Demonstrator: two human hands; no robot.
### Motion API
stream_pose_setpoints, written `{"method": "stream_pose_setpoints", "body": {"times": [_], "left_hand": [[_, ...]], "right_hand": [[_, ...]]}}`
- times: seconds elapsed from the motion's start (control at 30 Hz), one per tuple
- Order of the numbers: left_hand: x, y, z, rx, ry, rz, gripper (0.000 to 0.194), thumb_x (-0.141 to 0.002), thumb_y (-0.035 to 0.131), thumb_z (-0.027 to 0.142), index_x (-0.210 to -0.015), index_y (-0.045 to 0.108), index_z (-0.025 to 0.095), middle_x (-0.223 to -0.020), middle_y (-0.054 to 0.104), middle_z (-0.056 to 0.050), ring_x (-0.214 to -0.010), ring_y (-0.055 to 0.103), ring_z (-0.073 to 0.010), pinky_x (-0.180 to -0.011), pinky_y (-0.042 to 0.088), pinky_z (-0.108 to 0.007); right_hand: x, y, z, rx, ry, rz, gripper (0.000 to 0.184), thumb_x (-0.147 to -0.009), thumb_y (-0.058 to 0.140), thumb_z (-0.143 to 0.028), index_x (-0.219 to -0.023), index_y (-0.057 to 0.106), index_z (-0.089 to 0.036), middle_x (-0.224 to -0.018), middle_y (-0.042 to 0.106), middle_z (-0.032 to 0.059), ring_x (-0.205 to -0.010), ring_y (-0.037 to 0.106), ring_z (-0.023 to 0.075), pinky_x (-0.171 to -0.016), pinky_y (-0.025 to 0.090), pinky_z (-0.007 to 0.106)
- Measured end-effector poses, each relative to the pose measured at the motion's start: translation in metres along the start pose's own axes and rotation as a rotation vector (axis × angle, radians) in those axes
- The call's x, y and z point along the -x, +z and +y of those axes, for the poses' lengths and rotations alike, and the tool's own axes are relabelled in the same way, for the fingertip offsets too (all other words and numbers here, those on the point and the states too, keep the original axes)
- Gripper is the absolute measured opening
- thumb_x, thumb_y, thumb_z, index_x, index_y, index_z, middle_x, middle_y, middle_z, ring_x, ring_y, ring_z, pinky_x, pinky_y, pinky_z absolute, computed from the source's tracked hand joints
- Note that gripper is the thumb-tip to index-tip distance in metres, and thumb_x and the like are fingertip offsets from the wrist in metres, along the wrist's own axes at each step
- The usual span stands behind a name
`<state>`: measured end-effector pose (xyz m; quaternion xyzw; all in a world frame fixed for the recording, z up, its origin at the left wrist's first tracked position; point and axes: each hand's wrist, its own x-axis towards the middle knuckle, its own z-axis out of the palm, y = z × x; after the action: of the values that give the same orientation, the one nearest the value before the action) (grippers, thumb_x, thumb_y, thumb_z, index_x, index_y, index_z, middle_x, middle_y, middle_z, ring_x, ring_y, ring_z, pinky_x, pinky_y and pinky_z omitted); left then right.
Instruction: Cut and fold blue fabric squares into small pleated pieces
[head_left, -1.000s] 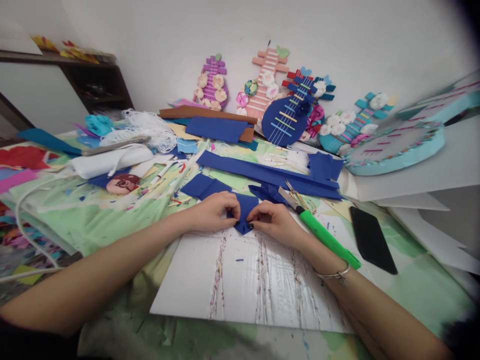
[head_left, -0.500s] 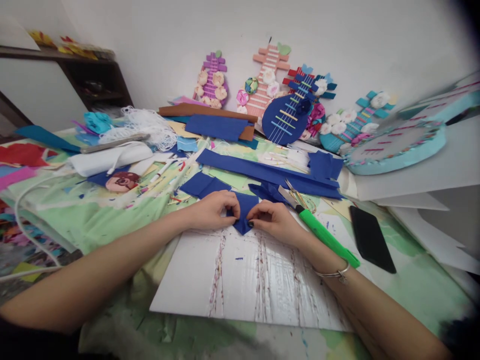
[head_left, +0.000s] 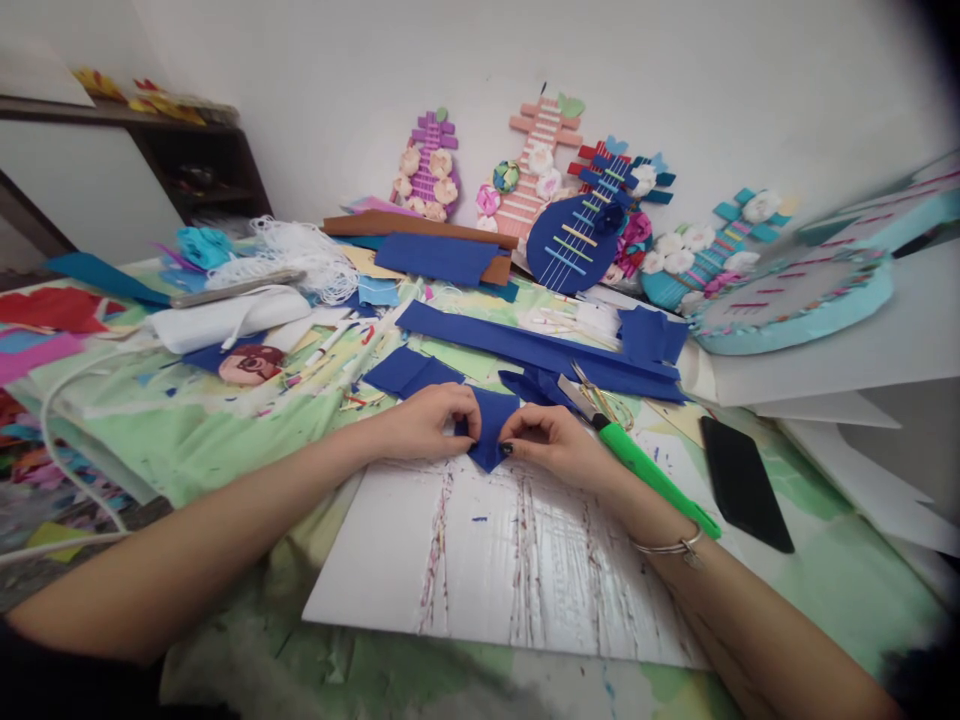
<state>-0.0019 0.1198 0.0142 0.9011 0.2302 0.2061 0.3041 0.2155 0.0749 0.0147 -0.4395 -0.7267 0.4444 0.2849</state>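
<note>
Between my hands lies a small piece of dark blue paper (head_left: 493, 415), its lower end folded to a point over a white board (head_left: 390, 550). My left hand (head_left: 435, 420) pinches its left edge with thumb and fingertips. On the opposite edge my right hand (head_left: 551, 440) has thumb and fingers closed at the fold. Just beyond my right hand are a crumpled blue piece (head_left: 536, 385), gold-handled scissors (head_left: 600, 395) and a box cutter with a green handle (head_left: 649, 475). More folded blue paper (head_left: 412, 372) sits behind my left hand.
A long blue strip (head_left: 525, 345) crosses the table behind my hands. A black phone (head_left: 745, 483) lies at the right. Decorated paper instruments, one dark blue (head_left: 566, 245), lean on the wall. White string (head_left: 300, 260), a pink round piece (head_left: 251, 365) and a cable (head_left: 52, 420) are at left.
The fingers of my right hand have shifted very slightly along the blue paper's edge. Both hands stay at the same piece; the whole view has moved a little.
</note>
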Motion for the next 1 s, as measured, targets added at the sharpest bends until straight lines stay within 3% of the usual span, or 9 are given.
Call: {"method": "stream_pose_setpoints", "body": {"times": [0.17,0.3,0.5,1.0], "left_hand": [[0.0004,0.0007,-0.0012,-0.012,-0.005,0.005,0.008,-0.072,0.055,0.013,-0.074,0.062,0.016,-0.079,0.061,-0.003,-0.076,0.055,-0.0148,-0.071,0.042,-0.028],[0.0002,0.0013,-0.0013,-0.018,-0.004,0.012,0.008,-0.073,0.055,0.015,-0.075,0.062,0.017,-0.080,0.061,-0.002,-0.076,0.055,-0.0145,-0.071,0.042,-0.027],[0.0001,0.0008,0.0002,-0.006,-0.007,0.016,0.008,-0.072,0.055,0.014,-0.077,0.061,0.016,-0.082,0.062,-0.002,-0.078,0.056,-0.0144,-0.072,0.042,-0.027],[0.0023,0.0017,-0.0016,0.015,0.053,0.012,0.018,-0.075,0.058,0.010,-0.082,0.071,0.021,-0.088,0.063,-0.003,-0.086,0.058,-0.0152,-0.082,0.044,-0.030]], "right_hand": [[-0.0001,0.0015,0.0019,-0.050,-0.006,0.000,0.007,-0.075,0.066,-0.021,-0.079,0.064,-0.016,-0.077,0.065,0.0023,-0.071,0.059,0.0135,-0.069,0.048,0.028],[0.0004,0.0042,0.0026,0.099,-0.031,0.028,0.003,-0.077,0.063,-0.016,-0.079,0.065,-0.017,-0.077,0.065,0.0019,-0.071,0.059,0.0133,-0.067,0.047,0.027],[0.0002,0.0076,0.0015,0.354,-0.091,0.103,0.014,-0.071,0.064,-0.006,-0.075,0.066,-0.019,-0.071,0.064,-0.0002,-0.072,0.056,0.0140,-0.069,0.043,0.027],[-0.0008,0.0084,0.0022,0.373,-0.081,0.124,0.013,-0.072,0.067,-0.007,-0.077,0.066,-0.019,-0.072,0.064,-0.0002,-0.072,0.055,0.0138,-0.067,0.041,0.027]]}}
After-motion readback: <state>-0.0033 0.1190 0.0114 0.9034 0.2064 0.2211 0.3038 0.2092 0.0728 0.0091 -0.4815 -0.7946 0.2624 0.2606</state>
